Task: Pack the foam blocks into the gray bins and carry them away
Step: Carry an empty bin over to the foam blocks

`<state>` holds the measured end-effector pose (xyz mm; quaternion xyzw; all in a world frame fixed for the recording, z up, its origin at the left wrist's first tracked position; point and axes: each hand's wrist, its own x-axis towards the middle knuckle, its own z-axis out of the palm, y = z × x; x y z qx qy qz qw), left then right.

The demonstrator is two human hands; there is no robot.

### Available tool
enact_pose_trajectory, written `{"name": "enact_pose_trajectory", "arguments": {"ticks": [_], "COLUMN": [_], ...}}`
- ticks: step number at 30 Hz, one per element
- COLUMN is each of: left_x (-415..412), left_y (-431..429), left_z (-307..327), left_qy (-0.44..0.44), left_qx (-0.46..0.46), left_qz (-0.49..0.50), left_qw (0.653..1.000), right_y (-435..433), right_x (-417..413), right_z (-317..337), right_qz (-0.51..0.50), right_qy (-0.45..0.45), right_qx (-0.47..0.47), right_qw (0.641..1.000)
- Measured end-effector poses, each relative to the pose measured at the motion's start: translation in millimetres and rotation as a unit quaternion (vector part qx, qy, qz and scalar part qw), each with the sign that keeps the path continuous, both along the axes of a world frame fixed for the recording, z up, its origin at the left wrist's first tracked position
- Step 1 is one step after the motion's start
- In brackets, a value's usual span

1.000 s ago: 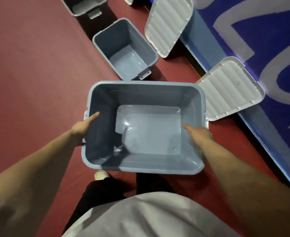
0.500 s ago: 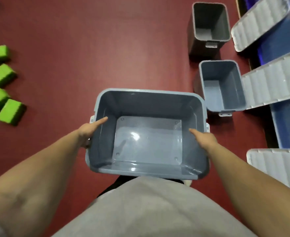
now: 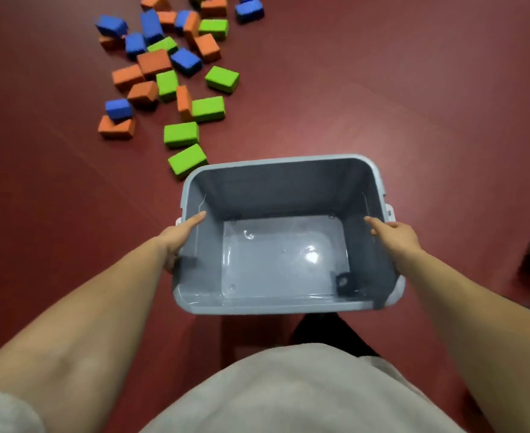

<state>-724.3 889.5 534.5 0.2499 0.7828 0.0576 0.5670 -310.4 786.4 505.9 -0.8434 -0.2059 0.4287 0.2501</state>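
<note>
Empty, lidless gray bin [image 3: 282, 189], upright. Orange, green and blue foam blocks [image 3: 181, 134] lie scattered on the floor [image 3: 382, 89] beyond its far-left corner, the nearest green block [image 3: 187, 159] just beside it.

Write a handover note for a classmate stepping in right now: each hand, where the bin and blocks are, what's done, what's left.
Left hand: grips the left rim of the gray bin.
Right hand: grips the right rim.
Bin: empty, seemingly held above the red floor in front of the body.
Foam blocks: orange, blue and green, scattered on the floor ahead and to the left. The nearest green block is by the bin's far left corner.
Done: bin in hand near the blocks.
Left: pack every block, then carry the bin away.
</note>
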Motion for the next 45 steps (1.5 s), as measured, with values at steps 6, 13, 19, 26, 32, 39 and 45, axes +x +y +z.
{"name": "enact_pose_trajectory", "arguments": {"ticks": [6,13,19,26,32,39,45], "left_x": [17.8,27.7,26.5,15.8,31.9,88.0,149.8], "left_y": [76.7,207.6,335.2,530.4,688.2,857.7,973.5], "left_z": [13.3,30.5,6.7,-18.8,-10.0,-78.3,-243.8], "left_qy": [0.007,-0.007,-0.008,-0.035,-0.059,-0.061,-0.035], "left_qx": [0.025,0.04,0.051,0.039,0.056,0.057,0.02], "left_qz": [0.087,0.173,0.204,0.177,0.138,0.165,0.21], "left_qw": [0.996,0.984,0.978,0.983,0.987,0.983,0.977], "right_y": [159.9,373.4,538.2,723.2,869.1,1067.7,1250.4], "right_x": [6.5,27.8,22.4,17.5,35.2,74.5,127.0], "right_z": [-19.7,-1.8,-2.0,-7.9,8.0,-39.1,-140.3], "right_qz": [0.074,0.163,0.266,0.253,0.227,0.289,0.293], "right_qy": [0.025,0.027,-0.006,-0.037,-0.057,-0.101,-0.131], "right_qx": [0.01,0.008,0.017,-0.009,-0.024,-0.076,-0.143], "right_qw": [0.997,0.986,0.964,0.967,0.972,0.949,0.936]}}
